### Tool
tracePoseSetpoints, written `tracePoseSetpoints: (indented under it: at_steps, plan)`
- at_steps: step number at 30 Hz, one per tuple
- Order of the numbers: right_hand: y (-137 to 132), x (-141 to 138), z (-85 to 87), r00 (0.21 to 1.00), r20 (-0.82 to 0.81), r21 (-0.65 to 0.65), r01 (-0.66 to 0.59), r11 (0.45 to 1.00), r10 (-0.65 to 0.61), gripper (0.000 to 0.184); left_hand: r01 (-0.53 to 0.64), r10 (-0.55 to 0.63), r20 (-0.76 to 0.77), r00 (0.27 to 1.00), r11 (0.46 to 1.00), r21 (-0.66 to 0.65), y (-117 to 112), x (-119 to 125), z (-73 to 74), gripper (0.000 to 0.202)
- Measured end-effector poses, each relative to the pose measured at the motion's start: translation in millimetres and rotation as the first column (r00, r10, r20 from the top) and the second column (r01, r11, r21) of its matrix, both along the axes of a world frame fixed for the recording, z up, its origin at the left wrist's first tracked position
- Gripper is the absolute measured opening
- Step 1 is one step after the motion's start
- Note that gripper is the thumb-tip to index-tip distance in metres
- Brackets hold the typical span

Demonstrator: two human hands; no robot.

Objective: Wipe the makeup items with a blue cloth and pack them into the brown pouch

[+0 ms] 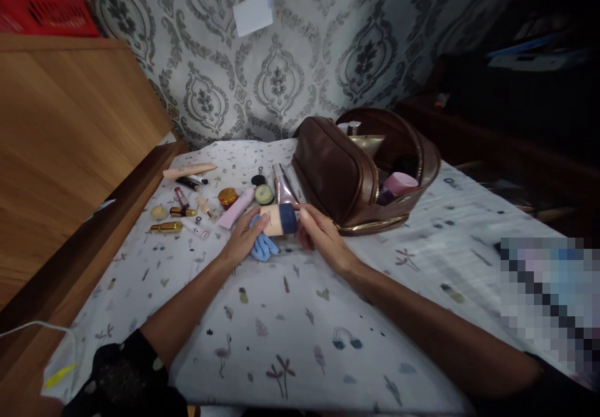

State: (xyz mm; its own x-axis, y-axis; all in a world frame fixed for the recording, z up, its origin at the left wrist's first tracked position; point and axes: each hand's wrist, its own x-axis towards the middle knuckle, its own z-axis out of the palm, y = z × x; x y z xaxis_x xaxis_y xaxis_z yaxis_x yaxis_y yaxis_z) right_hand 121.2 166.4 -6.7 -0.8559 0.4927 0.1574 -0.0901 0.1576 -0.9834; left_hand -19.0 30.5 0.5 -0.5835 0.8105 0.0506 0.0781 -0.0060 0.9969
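Note:
My left hand (247, 234) and my right hand (319, 232) both grip a beige cosmetic bottle with a dark blue cap (280, 219), held sideways just above the patterned white sheet (281, 317). The left fingers hold the beige body, and a blue cloth (262, 245) lies bunched under that hand. The right fingers close around the blue cap end. An open brown leather toiletry bag (342, 176) stands right behind the bottle, with a pink item (399, 183) and other things inside.
Several small cosmetics lie scattered left of the bag: a pink tube (237, 209), gold lipsticks (167, 227), round jars (264, 194), a long beige tube (189, 170). A wooden headboard (70, 154) runs along the left. Patterned wallpaper is behind.

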Motion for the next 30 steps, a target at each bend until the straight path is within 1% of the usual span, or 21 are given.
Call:
tracePoseSetpoints:
  at_steps: [3,6,8,10,12,14,17,18,20,22,24,25,26,28,30]
  plan:
    - [-1,0,1.0,0.999,-0.041,0.007,0.011,1.0,-0.01,0.064,0.017,-0.014,-0.107,0.994,0.999,0.033,0,-1,-1.2,0.051]
    - [0,0,1.5,0.995,-0.091,-0.028,0.029,0.999,-0.032,0.064,0.029,-0.028,-0.088,0.996,0.999,0.016,0,-1,-1.8,0.05]
    - [1,0,2.1,0.998,-0.041,-0.047,0.05,0.998,-0.052,0.063,0.028,-0.027,-0.062,0.998,1.0,0.011,-1,0,-1.2,0.048]
    - [0,1,3.4,0.999,0.016,-0.029,0.048,0.998,-0.048,0.063,0.038,-0.037,-0.064,0.997,0.999,0.003,-2,0,0.2,0.044]
    - [-1,1,4.8,0.999,0.038,0.034,0.015,0.999,-0.016,0.063,0.065,-0.066,-0.078,0.995,0.998,-0.015,-2,1,2.1,0.042]
    - [-1,2,5.5,0.999,0.04,0.106,-0.015,0.994,0.01,0.061,0.068,-0.07,-0.099,0.993,0.997,-0.019,-2,1,3.4,0.039]
    - [-2,3,3.9,0.999,0.029,0.168,-0.026,0.985,0.021,0.058,0.011,-0.012,-0.088,0.996,1.0,-0.009,-1,1,2.9,0.038]
    - [-3,3,2.6,1.0,0.019,0.186,-0.023,0.982,0.02,0.059,-0.013,0.013,-0.072,0.997,1.0,0.003,-1,1,2.3,0.038]
    - [-5,3,-0.4,1.0,-0.011,0.249,-0.009,0.968,0.012,0.072,-0.049,0.05,-0.034,0.998,0.998,0.035,0,1,1.0,0.039]
    - [-8,3,-3.5,0.999,-0.042,0.349,0.02,0.937,-0.006,0.086,-0.049,0.049,-0.006,0.999,0.997,0.053,0,1,0.4,0.039]
    - [-10,3,-5.6,0.997,-0.066,0.418,0.059,0.907,-0.034,0.089,-0.029,0.028,0.018,0.999,0.998,0.056,1,1,0.3,0.039]
    - [-12,2,-6.2,0.996,-0.074,0.42,0.076,0.904,-0.049,0.087,-0.023,0.021,0.033,0.999,0.998,0.059,1,0,0.2,0.04]
    - [-12,2,-6.4,0.995,-0.084,0.399,0.089,0.913,-0.061,0.084,-0.022,0.019,0.052,0.998,0.997,0.071,1,-1,0.0,0.04]
    - [-13,2,-5.9,0.992,-0.102,0.312,0.097,0.945,-0.068,0.077,-0.029,0.019,0.097,0.995,0.994,0.104,1,-3,-1.0,0.043]
    - [-12,3,-4.4,0.993,-0.107,0.223,0.065,0.973,-0.042,0.065,-0.031,0.013,0.129,0.992,0.99,0.137,2,-5,-2.6,0.046]
